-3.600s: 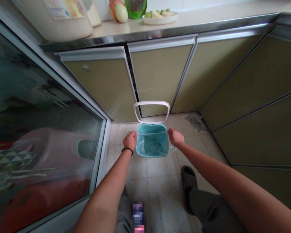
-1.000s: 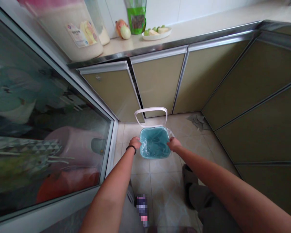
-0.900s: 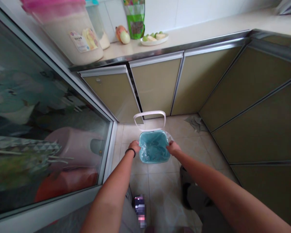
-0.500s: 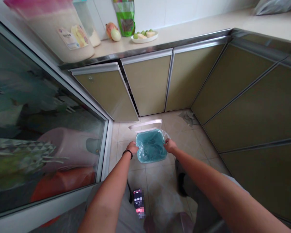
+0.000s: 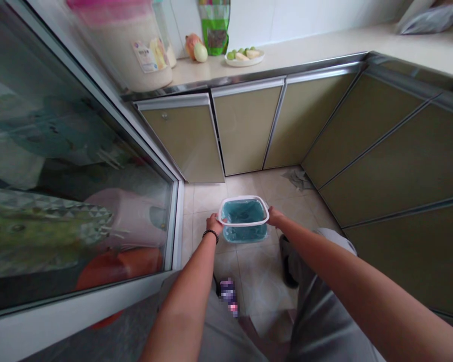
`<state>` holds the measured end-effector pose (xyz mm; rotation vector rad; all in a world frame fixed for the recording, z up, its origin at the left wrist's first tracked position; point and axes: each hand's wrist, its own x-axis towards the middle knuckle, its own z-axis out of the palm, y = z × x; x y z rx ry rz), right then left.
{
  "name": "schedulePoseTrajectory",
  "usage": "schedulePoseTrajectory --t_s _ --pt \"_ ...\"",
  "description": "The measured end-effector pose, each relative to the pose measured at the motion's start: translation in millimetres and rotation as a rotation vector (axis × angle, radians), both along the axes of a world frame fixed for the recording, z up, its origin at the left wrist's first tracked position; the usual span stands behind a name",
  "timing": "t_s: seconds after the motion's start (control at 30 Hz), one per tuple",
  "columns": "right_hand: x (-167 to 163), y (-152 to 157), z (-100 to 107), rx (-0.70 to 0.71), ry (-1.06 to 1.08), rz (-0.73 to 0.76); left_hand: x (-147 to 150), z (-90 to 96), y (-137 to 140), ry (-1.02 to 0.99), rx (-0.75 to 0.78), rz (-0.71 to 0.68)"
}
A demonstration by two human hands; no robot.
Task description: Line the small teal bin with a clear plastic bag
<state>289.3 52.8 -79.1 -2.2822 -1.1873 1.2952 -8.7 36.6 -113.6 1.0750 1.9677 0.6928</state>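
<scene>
A teal trash can [image 5: 245, 235] with a clear plastic bag inside stands on the tiled floor between my feet. Over its mouth sits a white rim ring [image 5: 238, 224], tilted up at the back and apart from the can's front edge. My left hand [image 5: 214, 223], with a dark bead bracelet at the wrist, grips the ring's left side. On the opposite side, my right hand [image 5: 275, 216] has its fingers closed at the ring's right end, partly hidden. Liner film shows below the ring along the can's front.
A phone [image 5: 228, 296] lies on the floor near my left foot. One cabinet door [image 5: 189, 141] stands ajar. A glass door [image 5: 79, 166] borders the left. The counter bears a large pink-lidded container [image 5: 124, 50] and a plate of fruit [image 5: 245, 61]. A grey cloth [image 5: 300, 178] lies by the corner cabinet.
The white ring was hinged up behind the can; now it is down over the mouth. My hands have moved from the bag's edges on the can to the ring's sides.
</scene>
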Motion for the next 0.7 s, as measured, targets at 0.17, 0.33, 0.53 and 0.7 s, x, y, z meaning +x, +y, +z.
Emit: schedulePoseTrajectory --t_s 0.17,0.33,0.53,0.7 --pt "-12 -17 7 -0.124 0.18 -0.23 10 3.7 -8 -0.223 0.001 0.136" --pt "-10 -34 12 -0.142 0.449 -0.364 13 4.2 -17 -0.328 -0.085 0.196" --pt "-7 -46 -1 -0.057 0.426 -0.288 8 2.0 -25 -0.266 -0.102 0.212" --pt "-4 -49 -30 -0.041 0.127 -0.12 5 -7.7 -30 -0.092 -0.1 0.155"
